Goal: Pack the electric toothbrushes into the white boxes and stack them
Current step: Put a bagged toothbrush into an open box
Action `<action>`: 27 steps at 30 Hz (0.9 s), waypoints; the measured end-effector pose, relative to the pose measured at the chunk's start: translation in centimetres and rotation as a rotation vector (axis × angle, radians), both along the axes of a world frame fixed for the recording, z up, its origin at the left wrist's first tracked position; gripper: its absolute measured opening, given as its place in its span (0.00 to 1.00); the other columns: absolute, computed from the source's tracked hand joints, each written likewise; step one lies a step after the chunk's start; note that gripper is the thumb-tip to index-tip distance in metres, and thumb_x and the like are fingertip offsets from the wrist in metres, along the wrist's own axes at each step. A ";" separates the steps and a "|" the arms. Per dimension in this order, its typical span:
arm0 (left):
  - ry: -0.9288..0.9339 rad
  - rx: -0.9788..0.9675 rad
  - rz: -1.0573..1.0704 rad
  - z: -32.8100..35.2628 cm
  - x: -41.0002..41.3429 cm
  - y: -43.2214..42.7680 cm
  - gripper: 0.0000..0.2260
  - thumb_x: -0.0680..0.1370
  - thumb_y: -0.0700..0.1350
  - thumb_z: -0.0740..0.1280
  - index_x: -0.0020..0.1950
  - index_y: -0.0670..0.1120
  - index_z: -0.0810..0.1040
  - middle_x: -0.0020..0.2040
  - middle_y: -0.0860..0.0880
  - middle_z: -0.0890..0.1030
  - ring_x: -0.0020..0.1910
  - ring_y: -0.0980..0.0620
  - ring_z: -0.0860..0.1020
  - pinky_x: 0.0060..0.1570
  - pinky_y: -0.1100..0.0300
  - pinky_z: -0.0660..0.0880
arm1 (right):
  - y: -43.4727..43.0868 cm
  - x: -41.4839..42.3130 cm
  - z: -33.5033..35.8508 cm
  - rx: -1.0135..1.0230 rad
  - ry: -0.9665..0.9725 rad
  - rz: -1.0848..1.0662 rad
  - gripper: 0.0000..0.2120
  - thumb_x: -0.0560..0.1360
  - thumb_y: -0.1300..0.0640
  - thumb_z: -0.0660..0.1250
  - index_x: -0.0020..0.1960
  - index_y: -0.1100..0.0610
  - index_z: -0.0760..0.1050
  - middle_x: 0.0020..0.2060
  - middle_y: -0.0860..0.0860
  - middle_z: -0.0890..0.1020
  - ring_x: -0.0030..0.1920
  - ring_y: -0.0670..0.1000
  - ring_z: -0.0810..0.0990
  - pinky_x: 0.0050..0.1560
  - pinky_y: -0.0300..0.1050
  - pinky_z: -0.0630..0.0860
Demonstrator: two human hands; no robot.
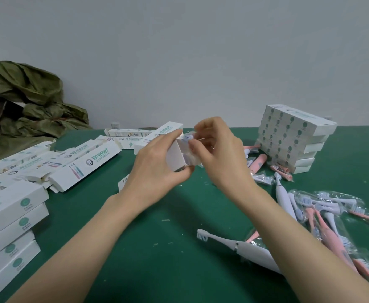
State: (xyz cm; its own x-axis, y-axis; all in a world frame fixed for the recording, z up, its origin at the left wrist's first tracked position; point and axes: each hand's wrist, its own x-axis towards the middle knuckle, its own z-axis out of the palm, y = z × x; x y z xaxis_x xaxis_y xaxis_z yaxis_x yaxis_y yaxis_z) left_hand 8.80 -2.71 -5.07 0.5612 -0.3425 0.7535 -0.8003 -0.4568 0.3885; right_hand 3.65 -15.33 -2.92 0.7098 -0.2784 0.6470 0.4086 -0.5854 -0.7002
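"Holding what, exactly?"

"The left hand (157, 162) is wrapped round a white box (174, 156), lifted above the tabletop (179, 215). Its open end faces the right hand (218, 149), whose fingertips pinch a small plastic-wrapped piece (187, 136) right at that mouth."

"Which way in?"

"The box is foreshortened, but I judge its long axis runs from the mouth down toward the left palm. The push goes leftward and down."

"And the next one?"

"A white toothbrush (229, 242) lies on the tabletop under the right forearm, head pointing left. The right hand is nearer. The packed stack (292, 136) stands far right."
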 end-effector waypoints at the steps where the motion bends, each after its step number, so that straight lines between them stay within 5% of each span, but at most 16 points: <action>1: 0.001 -0.002 -0.002 0.0 -0.1 0.0 0.29 0.64 0.40 0.77 0.64 0.40 0.75 0.57 0.46 0.80 0.54 0.56 0.73 0.53 0.74 0.63 | 0.3 0.0 -0.3 -0.030 -0.045 -0.023 0.06 0.74 0.65 0.67 0.50 0.59 0.74 0.41 0.47 0.79 0.38 0.39 0.77 0.41 0.27 0.71; 5: 0.035 -0.021 -0.033 0.2 -0.3 0.0 0.31 0.63 0.40 0.76 0.66 0.42 0.75 0.58 0.48 0.79 0.55 0.59 0.72 0.53 0.80 0.61 | 1.0 0.4 -1.4 -0.430 -0.042 -0.073 0.10 0.74 0.68 0.61 0.48 0.64 0.81 0.54 0.59 0.77 0.51 0.53 0.73 0.47 0.42 0.68; 7: 0.038 -0.045 -0.030 0.3 -0.5 0.0 0.30 0.65 0.41 0.76 0.66 0.42 0.75 0.57 0.50 0.79 0.55 0.59 0.72 0.53 0.78 0.63 | 0.8 0.3 -1.2 -0.463 -0.037 -0.096 0.15 0.71 0.69 0.59 0.51 0.61 0.81 0.57 0.60 0.74 0.55 0.58 0.70 0.47 0.46 0.68; 11: 0.074 -0.119 -0.010 0.7 -0.7 0.1 0.29 0.66 0.46 0.77 0.66 0.48 0.74 0.55 0.59 0.75 0.54 0.62 0.72 0.56 0.71 0.67 | 0.0 0.0 -0.3 -0.154 -0.041 -0.203 0.14 0.75 0.61 0.63 0.60 0.57 0.74 0.54 0.51 0.73 0.55 0.50 0.72 0.51 0.36 0.66; 13: 0.092 -0.154 -0.006 0.9 -0.7 0.1 0.30 0.66 0.49 0.76 0.67 0.50 0.73 0.56 0.61 0.74 0.56 0.63 0.72 0.57 0.69 0.68 | 0.0 -0.1 0.2 0.082 0.138 -0.050 0.05 0.78 0.56 0.61 0.52 0.55 0.74 0.44 0.44 0.76 0.45 0.45 0.76 0.45 0.35 0.70; 15: 0.102 -0.165 -0.004 0.9 -0.9 0.0 0.31 0.66 0.50 0.77 0.68 0.50 0.72 0.57 0.60 0.73 0.57 0.62 0.72 0.57 0.70 0.67 | 0.2 0.0 0.4 0.287 0.263 0.121 0.12 0.81 0.56 0.56 0.43 0.60 0.74 0.34 0.48 0.76 0.36 0.48 0.76 0.41 0.43 0.75; 17: 0.107 -0.113 -0.035 0.8 -0.9 0.0 0.34 0.65 0.50 0.77 0.69 0.49 0.70 0.59 0.58 0.72 0.59 0.61 0.69 0.57 0.76 0.63 | 0.3 0.1 0.5 0.344 0.280 0.146 0.17 0.82 0.56 0.54 0.43 0.66 0.73 0.33 0.54 0.74 0.35 0.51 0.73 0.40 0.48 0.75; 22: 0.166 -0.052 -0.104 0.6 -0.8 0.0 0.42 0.62 0.53 0.78 0.73 0.54 0.62 0.60 0.63 0.69 0.62 0.63 0.67 0.56 0.80 0.60 | 0.1 0.2 0.5 0.278 0.299 0.083 0.17 0.82 0.54 0.54 0.42 0.64 0.71 0.33 0.57 0.74 0.33 0.49 0.70 0.35 0.35 0.71; 24: 0.211 -0.182 -0.130 0.8 -0.9 0.0 0.37 0.65 0.54 0.76 0.71 0.55 0.65 0.55 0.64 0.74 0.55 0.65 0.72 0.53 0.76 0.67 | 0.4 0.0 0.7 0.261 0.280 0.115 0.19 0.82 0.54 0.53 0.45 0.70 0.71 0.36 0.63 0.76 0.35 0.54 0.72 0.46 0.47 0.79; 25: 0.217 -0.231 -0.141 0.9 -0.8 0.0 0.31 0.66 0.54 0.74 0.67 0.54 0.68 0.53 0.63 0.75 0.53 0.65 0.74 0.52 0.74 0.69 | 0.6 0.0 0.6 0.261 0.264 0.141 0.20 0.82 0.54 0.53 0.48 0.71 0.71 0.38 0.64 0.77 0.38 0.59 0.76 0.52 0.58 0.77; 27: 0.204 -0.282 -0.164 1.1 -0.9 0.0 0.19 0.68 0.51 0.72 0.57 0.52 0.74 0.48 0.61 0.77 0.47 0.62 0.75 0.48 0.69 0.72 | 1.3 -0.4 0.8 0.263 0.259 0.170 0.21 0.82 0.50 0.52 0.49 0.67 0.74 0.43 0.63 0.80 0.49 0.64 0.78 0.57 0.63 0.73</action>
